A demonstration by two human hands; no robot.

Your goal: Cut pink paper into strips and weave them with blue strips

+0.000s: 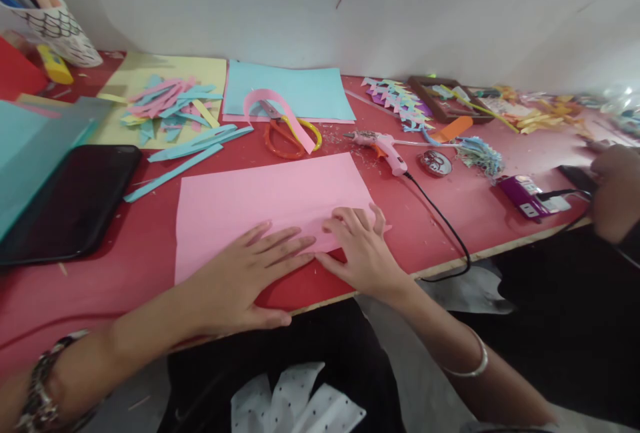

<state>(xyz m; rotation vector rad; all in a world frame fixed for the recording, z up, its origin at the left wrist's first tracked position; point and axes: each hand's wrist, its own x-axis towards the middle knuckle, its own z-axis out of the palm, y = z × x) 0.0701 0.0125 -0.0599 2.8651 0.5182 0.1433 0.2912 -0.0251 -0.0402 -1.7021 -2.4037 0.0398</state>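
Note:
A pink sheet of paper [260, 196] lies on the red tabletop in front of me. My left hand [255, 259] rests flat on its near part, fingers stretched to the right and thumb spread toward the table edge. On the sheet's near right side is my right hand [357, 243], its fingers bent and apart, pressing on the paper, with the thumb at the near edge. Neither hand is closed around anything. Part of the near edge is hidden under my hands. Beyond the sheet sit scissors [313, 136] with red and yellow handles and a curled pink strip [300, 133] over them.
Blue strips [193, 153] and a pile of cut strips [170, 103] lie at left, near a black phone [70, 203]. A glue gun [383, 147] with a trailing cord stands beyond my right hand. A purple power adapter [523, 196] and another person's hand [617, 186] are at right.

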